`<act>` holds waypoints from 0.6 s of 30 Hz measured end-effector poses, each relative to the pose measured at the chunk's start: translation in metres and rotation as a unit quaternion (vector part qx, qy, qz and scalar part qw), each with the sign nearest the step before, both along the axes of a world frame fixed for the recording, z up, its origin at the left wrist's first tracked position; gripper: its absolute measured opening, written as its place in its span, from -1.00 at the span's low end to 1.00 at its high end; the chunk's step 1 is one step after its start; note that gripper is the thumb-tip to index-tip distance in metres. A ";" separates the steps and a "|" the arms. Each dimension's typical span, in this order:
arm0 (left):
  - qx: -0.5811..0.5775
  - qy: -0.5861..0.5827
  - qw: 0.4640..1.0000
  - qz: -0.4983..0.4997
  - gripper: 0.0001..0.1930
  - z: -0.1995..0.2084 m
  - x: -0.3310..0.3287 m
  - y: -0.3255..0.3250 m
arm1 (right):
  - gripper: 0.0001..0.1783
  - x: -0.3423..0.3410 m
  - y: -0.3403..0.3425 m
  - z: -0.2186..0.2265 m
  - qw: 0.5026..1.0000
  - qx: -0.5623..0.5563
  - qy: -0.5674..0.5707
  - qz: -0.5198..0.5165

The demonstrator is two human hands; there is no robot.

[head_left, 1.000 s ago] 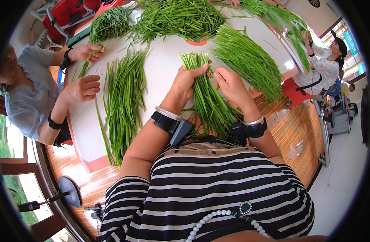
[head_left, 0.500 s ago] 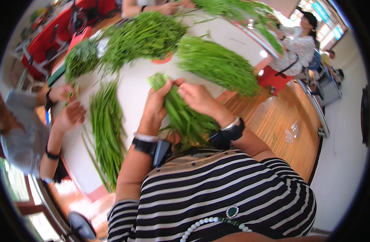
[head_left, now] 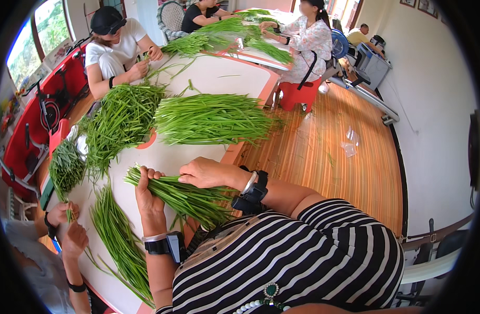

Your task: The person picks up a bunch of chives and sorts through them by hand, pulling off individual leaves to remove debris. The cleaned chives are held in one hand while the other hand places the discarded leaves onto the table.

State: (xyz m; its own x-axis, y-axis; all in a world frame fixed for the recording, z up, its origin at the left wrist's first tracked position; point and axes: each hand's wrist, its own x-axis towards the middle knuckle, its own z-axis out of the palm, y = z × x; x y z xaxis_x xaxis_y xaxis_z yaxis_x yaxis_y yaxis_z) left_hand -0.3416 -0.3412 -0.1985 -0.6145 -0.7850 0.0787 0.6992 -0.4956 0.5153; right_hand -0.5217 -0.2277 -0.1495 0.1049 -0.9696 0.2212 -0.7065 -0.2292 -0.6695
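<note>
A bunch of garlic chives (head_left: pixel 190 196) lies across in front of my body, pale cut ends to the left and leaf tips toward my striped shirt. My left hand (head_left: pixel 150 201) is wrapped round it near the pale ends, thumb up. Bent over the top of the bunch, my right hand (head_left: pixel 206 171) has its fingers closed on stalks partway along; its fingertips are partly hidden. Beyond my hands a neat pile of chives (head_left: pixel 211 119) rests on the table. Another long pile (head_left: pixel 117 235) lies left of my left forearm.
A tangled heap of chives (head_left: pixel 122 118) and a darker bundle (head_left: pixel 66 170) cover the table's (head_left: pixel 177 152) left side. At the left edge a co-worker's hands (head_left: pixel 72 233) hold a few stalks. Other people work at the far end. Clear plastic scraps (head_left: pixel 350 142) lie on the wooden floor.
The view has swung, bringing more people into sight. My hands and the bunch sit further left in it, and the bunch lies more sideways. My right hand is further from the pale ends.
</note>
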 end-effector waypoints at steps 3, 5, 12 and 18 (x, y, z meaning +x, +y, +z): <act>-0.004 -0.010 1.000 -0.006 -0.85 0.001 -0.001 0.003 | -0.69 -0.007 -0.011 0.002 0.999 -0.041 -0.015 -0.028; -0.008 -0.014 1.000 -0.013 -0.84 0.007 -0.007 0.009 | -0.65 -0.009 -0.024 0.015 0.994 -0.094 0.049 -0.040; -0.036 -0.104 0.994 -0.023 -0.58 -0.013 -0.003 0.003 | -0.45 0.038 -0.064 0.028 0.975 -0.198 0.055 0.080; 0.019 -0.078 0.994 -0.068 -0.58 -0.018 -0.004 0.003 | -0.50 0.048 -0.069 0.017 0.991 -0.109 0.016 0.081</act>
